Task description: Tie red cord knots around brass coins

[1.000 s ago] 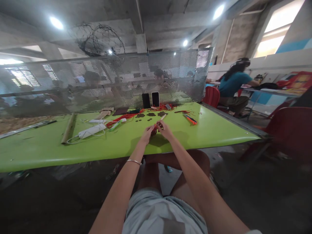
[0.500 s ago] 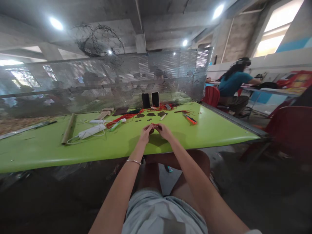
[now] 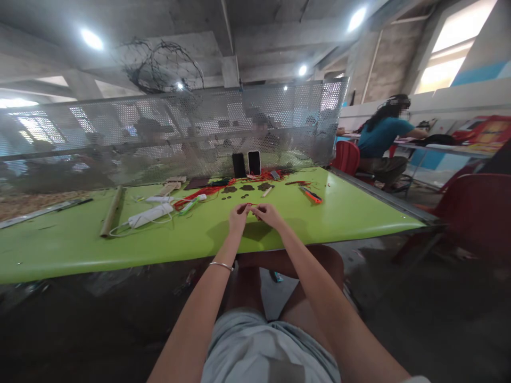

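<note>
My left hand (image 3: 238, 218) and my right hand (image 3: 268, 215) meet above the near part of the green table (image 3: 191, 239). Both are closed, fingertips pinched close together on a thin red cord (image 3: 251, 204). Most of the cord is hidden by the fingers. Just beyond them lie several small dark discs (image 3: 225, 198) and piles of similar dark pieces (image 3: 247, 187). A short pale stick (image 3: 267, 191) rests behind my right hand.
Red cords (image 3: 199, 194) are strewn across the back. An orange utility knife (image 3: 311, 195) lies to the right, a white power strip (image 3: 150, 215) and a brown tube (image 3: 112, 211) to the left. Two phones (image 3: 254, 163) lean near a perforated metal screen (image 3: 159, 138). A person (image 3: 385, 135) sits at right.
My fingertips have shifted a little, and the left hand has turned slightly. The dark piece visible under the left fingers earlier no longer shows clearly. The things on the table stay where they were.
</note>
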`<act>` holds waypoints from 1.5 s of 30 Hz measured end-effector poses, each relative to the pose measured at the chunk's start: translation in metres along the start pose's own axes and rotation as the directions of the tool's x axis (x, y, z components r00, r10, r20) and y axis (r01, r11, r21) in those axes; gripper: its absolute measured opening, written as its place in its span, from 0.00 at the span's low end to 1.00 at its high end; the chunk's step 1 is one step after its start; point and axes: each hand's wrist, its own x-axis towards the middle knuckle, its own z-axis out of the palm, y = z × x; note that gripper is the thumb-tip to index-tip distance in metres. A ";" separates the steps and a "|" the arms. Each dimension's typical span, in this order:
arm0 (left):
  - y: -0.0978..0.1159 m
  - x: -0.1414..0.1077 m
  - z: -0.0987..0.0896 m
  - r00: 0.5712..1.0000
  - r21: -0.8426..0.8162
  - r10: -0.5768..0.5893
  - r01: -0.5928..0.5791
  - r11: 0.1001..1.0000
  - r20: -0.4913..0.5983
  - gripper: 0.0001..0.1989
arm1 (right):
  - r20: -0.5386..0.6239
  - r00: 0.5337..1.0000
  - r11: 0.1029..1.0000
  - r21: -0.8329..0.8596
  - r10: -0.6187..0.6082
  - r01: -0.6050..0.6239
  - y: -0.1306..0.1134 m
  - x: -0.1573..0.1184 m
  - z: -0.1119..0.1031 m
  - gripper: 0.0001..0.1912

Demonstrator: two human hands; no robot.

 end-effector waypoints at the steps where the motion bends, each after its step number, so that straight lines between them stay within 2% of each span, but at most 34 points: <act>1: 0.001 -0.001 0.000 1.000 0.022 0.015 -0.015 1.000 -0.001 0.11 | -0.008 1.000 1.000 0.019 0.014 -0.014 0.001 0.000 0.000 0.26; 4: 0.007 -0.006 0.002 0.998 0.093 0.060 -0.062 0.994 0.025 0.11 | -0.054 0.998 0.997 0.063 0.044 -0.041 0.003 0.002 -0.002 0.25; 8: 0.013 -0.012 0.006 0.989 0.167 0.107 -0.124 0.978 0.107 0.11 | -0.115 0.991 0.994 0.084 0.075 -0.065 0.005 0.003 -0.006 0.19; 15: 0.015 -0.013 0.007 0.970 0.168 0.153 -0.186 0.968 0.189 0.11 | -0.157 0.983 0.993 0.085 0.090 -0.078 0.009 0.005 -0.007 0.14; 25: 0.010 -0.009 0.005 0.976 0.121 0.133 -0.155 0.980 0.173 0.09 | -0.239 0.968 0.997 0.031 0.080 -0.074 0.011 0.005 -0.009 0.13; 31: 0.009 -0.008 0.005 0.981 0.075 0.106 -0.119 0.990 0.162 0.10 | -0.161 0.987 0.999 -0.032 -0.019 0.014 0.003 0.003 -0.008 0.09; 36: 0.005 -0.005 0.004 0.985 0.044 0.078 -0.086 0.995 0.154 0.10 | -0.169 0.982 0.995 -0.051 -0.088 0.081 0.001 0.002 -0.008 0.12; 45: 0.004 -0.004 0.004 0.991 0.024 0.003 -0.006 1.000 0.136 0.11 | -0.155 0.983 0.993 -0.075 -0.100 0.089 0.001 0.000 -0.008 0.13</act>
